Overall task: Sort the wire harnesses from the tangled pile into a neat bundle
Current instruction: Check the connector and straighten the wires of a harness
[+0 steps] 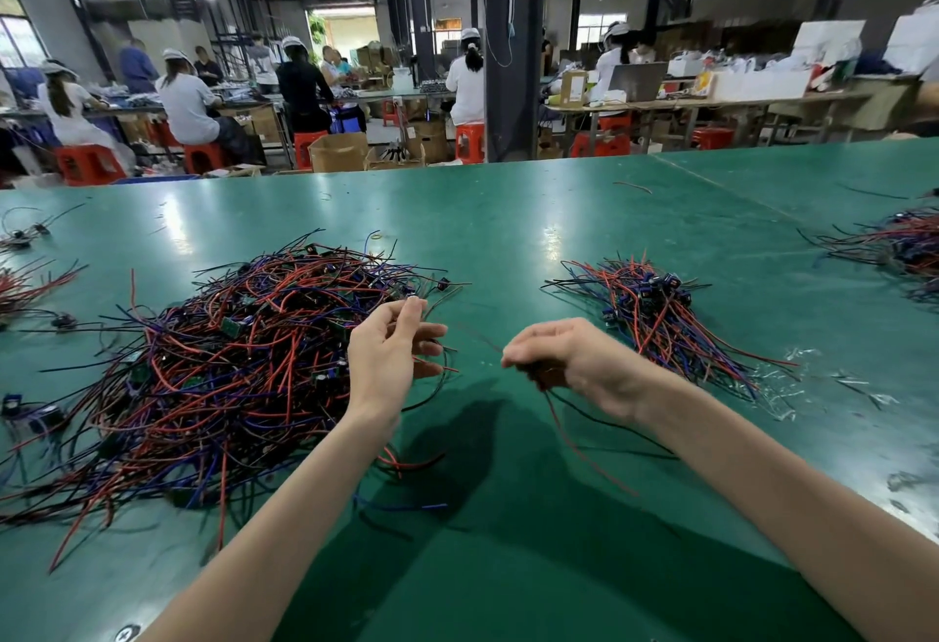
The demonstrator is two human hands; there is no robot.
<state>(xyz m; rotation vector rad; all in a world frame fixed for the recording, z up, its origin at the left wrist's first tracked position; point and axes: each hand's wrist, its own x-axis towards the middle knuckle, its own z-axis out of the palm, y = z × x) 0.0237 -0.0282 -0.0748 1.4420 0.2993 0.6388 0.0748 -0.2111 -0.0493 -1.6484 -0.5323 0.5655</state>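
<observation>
I'm watching right hand (554,357) gripping a harness (548,376), wires dangling | left hand (391,352) hovering at edge of tangled pile (228,362), cannot tell if it's holding wire | neat bundle (660,316) lying to the right on table (508,235)

Between the tangled pile (223,367) on my left and the neat bundle (660,321) on my right, the green table (508,245) lies free.
</observation>
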